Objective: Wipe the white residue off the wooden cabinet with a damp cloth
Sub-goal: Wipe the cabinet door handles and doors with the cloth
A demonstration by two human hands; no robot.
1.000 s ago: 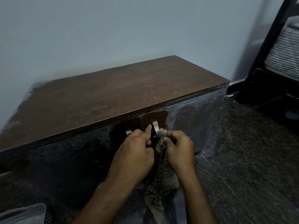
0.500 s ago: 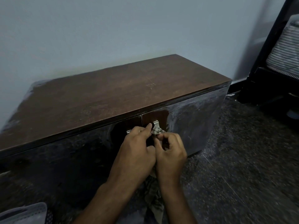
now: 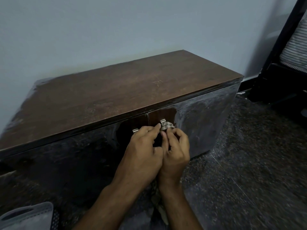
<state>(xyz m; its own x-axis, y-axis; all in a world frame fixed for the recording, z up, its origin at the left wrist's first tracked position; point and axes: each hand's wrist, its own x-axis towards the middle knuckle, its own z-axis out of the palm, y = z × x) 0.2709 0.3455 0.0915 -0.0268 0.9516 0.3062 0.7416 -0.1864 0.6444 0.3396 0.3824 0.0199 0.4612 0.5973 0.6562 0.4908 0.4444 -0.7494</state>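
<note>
A low dark-brown wooden cabinet [image 3: 116, 97] with glossy double doors stands against a pale blue-grey wall [image 3: 116, 30] on a dark speckled floor [image 3: 249, 163]. Both hands work at the right door's small metal handle [image 3: 162, 121]: the left hand [image 3: 144, 151] and the right hand [image 3: 176, 150] sit pressed together, each pinching a striped beige cloth [image 3: 167, 126] bunched right beside that handle, its tail hanging down between the wrists. A second metal handle [image 3: 135, 130] shows just left of the left hand's knuckles. Hazy white residue [image 3: 204, 103] streaks the right door's front. A pale perforated plastic basket [image 3: 28, 216] sits at the lower left corner.
</note>
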